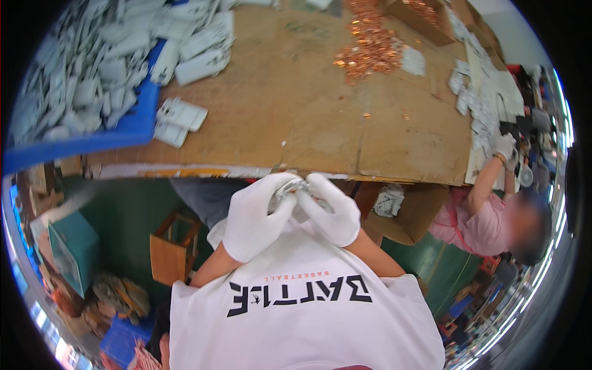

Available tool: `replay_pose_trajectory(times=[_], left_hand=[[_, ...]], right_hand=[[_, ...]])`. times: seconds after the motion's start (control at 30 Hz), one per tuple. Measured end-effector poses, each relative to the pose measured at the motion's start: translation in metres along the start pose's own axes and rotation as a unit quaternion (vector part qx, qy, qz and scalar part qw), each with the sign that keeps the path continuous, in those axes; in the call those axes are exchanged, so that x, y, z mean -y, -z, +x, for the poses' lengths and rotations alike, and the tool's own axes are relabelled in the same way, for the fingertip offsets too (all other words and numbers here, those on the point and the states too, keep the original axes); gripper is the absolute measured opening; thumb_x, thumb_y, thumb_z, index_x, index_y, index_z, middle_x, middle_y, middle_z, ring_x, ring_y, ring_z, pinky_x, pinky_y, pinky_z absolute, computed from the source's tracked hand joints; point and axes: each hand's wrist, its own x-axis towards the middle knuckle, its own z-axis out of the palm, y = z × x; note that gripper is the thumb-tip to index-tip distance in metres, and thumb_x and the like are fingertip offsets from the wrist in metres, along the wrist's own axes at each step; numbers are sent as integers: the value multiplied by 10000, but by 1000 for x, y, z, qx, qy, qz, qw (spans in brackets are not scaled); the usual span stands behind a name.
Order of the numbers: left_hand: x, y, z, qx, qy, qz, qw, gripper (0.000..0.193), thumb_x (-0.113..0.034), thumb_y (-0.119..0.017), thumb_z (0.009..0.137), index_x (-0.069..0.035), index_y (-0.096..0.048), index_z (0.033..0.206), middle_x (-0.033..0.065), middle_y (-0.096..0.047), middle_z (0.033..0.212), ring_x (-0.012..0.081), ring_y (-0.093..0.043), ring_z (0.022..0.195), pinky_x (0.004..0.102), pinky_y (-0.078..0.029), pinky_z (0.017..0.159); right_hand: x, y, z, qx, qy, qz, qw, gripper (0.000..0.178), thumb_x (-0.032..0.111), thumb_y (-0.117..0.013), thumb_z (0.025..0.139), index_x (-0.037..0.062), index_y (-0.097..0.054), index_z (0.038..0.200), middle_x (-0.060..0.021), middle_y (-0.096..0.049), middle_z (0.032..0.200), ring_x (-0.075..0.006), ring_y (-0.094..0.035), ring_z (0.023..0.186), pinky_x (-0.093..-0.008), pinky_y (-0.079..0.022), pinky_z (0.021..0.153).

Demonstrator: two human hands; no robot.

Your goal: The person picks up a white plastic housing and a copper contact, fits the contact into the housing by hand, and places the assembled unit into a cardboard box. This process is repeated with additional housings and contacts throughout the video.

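Observation:
Both of my hands wear white gloves and meet in front of my chest, at the near edge of the cardboard-covered table [265, 111]. Between them is a small silvery-grey part [292, 187], mostly hidden by the fingers, so its exact kind does not show. My left hand [254, 216] closes on its left side, thumb and fingertips pressed to it. From the other side my right hand [334, 213] grips the same part. Two white plastic housings [180, 119] lie on the table ahead and to the left.
A blue crate [145, 111] heaped with white plastic housings stands far left. Loose copper-coloured pieces [370, 40] lie at the back, beside a cardboard box [425, 21]. An open carton [419, 213] sits below the table's right edge. At right a gloved co-worker [475, 213] handles small white parts.

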Motion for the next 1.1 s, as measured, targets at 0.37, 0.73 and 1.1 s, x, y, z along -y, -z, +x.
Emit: replay_pose_trajectory(times=[0.37,0.73,1.1], left_hand=[[85,65,54,-239,-63,513,822,542,-172,-722,840,-54,-524,1331,214,-438,1449,416,-401,1337,515,-326,1114],[84,47,78,-171,-81,514,837,410,-189,-723,807,-118,-616,1197,174,-524,1263,385,-416,1328,652,-241,1145],[70,29,99,-152,-242,393,874,80,-157,-672,792,-120,-621,842,121,-593,797,333,-628,798,469,-507,691]], right_hand=[[-161,270,147,-459,102,-357,808,198,1,-621,785,65,-724,940,-137,-674,1060,-320,-634,1044,-394,-502,928],[-94,141,159,-252,210,-313,891,223,18,-670,786,78,-663,1000,-136,-659,1024,-316,-646,977,-392,-531,852],[-109,93,177,-239,152,-368,886,80,100,-712,788,105,-674,858,-113,-620,874,-322,-647,831,-429,-538,743]])
